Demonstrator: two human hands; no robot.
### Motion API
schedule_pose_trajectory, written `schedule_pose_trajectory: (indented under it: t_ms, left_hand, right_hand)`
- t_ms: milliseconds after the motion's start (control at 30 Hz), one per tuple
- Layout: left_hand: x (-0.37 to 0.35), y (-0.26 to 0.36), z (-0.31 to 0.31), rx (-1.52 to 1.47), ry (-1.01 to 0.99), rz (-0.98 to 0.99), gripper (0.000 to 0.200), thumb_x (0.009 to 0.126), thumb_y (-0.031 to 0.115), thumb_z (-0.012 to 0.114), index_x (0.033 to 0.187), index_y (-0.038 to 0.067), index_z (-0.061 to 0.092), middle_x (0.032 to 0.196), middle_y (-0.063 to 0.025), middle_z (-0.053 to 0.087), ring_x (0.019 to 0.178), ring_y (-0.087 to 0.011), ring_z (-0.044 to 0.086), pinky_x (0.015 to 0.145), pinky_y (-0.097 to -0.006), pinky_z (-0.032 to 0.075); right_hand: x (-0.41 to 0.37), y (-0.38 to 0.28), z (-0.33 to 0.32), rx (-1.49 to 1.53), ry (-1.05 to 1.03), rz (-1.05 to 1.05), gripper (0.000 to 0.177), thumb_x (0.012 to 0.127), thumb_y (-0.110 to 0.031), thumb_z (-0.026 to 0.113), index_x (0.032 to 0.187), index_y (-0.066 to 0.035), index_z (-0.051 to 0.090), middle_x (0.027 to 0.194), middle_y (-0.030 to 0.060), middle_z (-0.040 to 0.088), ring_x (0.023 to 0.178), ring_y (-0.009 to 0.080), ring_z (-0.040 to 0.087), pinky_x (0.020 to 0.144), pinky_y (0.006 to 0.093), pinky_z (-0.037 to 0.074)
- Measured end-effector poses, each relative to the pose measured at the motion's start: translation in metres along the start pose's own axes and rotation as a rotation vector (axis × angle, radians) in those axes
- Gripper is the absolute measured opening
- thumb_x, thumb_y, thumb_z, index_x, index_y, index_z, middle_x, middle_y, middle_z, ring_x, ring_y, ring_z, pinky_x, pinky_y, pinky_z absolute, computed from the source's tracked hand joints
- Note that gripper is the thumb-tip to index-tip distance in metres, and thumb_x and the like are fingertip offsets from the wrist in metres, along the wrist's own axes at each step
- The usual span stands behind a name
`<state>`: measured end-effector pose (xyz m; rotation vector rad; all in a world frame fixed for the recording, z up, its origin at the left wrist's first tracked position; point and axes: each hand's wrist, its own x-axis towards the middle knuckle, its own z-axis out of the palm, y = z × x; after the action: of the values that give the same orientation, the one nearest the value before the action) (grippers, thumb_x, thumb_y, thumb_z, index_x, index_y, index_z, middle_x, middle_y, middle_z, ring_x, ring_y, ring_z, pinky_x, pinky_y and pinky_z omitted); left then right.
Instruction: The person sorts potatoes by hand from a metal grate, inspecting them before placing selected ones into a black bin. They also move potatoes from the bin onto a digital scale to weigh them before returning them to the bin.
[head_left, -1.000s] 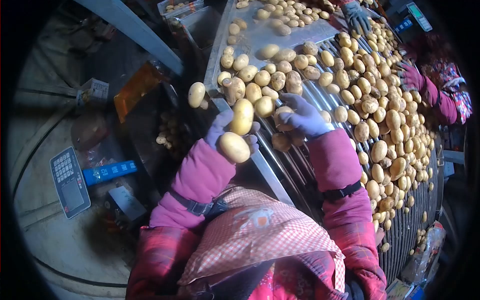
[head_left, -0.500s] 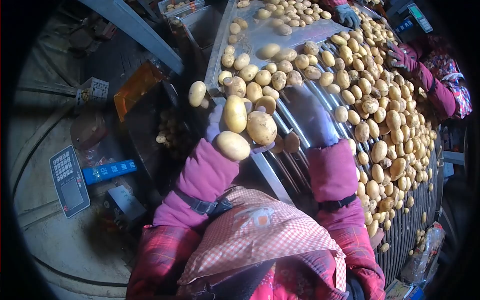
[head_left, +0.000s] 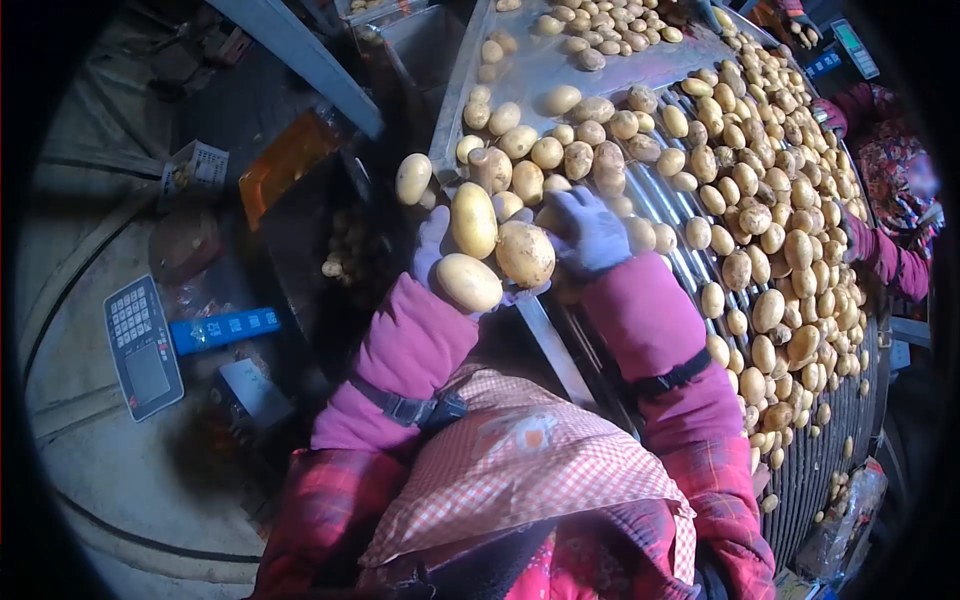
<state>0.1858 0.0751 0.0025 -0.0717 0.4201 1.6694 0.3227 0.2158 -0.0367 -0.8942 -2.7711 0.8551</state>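
I see left hand [head_left: 432, 245] cupped full around three potatoes [head_left: 525, 253], held over near edge of roller bed [head_left: 800, 480]. Tallest potato [head_left: 473, 220]: long axis upright in frame, tip toward bed's far end. Lowest potato [head_left: 468, 282] lies crosswise. Right hand [head_left: 588, 230] curled beside them, grip unclear. My read: handful gathered, loose potatoes [head_left: 760, 220] mostly left.

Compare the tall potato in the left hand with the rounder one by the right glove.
The tall potato is a long oval standing on end; the rounder potato is squat. The tall potato's skin is clean pale yellow; the rounder potato's is browner and soil-dusted. The rounder potato lies nearest the right hand; the tall potato is farther off. Both rest in the gloved left hand.
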Motion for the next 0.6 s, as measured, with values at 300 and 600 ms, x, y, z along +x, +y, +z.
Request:
schedule_pose_trajectory:
  t_ms: [300, 600]
  left_hand:
    - [0.001, -0.016, 0.016, 0.202, 0.109, -0.019, 0.047, 0.092, 0.046, 0.042, 0.121, 0.010, 0.053, 0.111, -0.0090, 0.059, 0.104, -0.0306, 0.058, 0.084, -0.0546, 0.051]
    - [0.007, -0.025, 0.045, 0.338, 0.003, 0.050, 0.030, 0.098, 0.029, 0.044, 0.120, 0.009, 0.047, 0.109, -0.0041, 0.053, 0.102, -0.0176, 0.056, 0.084, -0.0336, 0.051]
  right_hand:
    - [-0.044, -0.007, -0.037, 1.511, 0.060, -0.048, 0.080, 0.075, -0.026, 0.066, 0.143, -0.002, 0.030, 0.141, 0.0196, 0.039, 0.127, 0.0326, 0.044, 0.102, 0.0430, 0.039]
    - [-0.055, 0.010, -0.026, 2.045, 0.076, 0.052, 0.067, 0.079, -0.017, 0.064, 0.140, -0.004, 0.037, 0.136, 0.0163, 0.046, 0.121, 0.0335, 0.050, 0.101, 0.0483, 0.043]
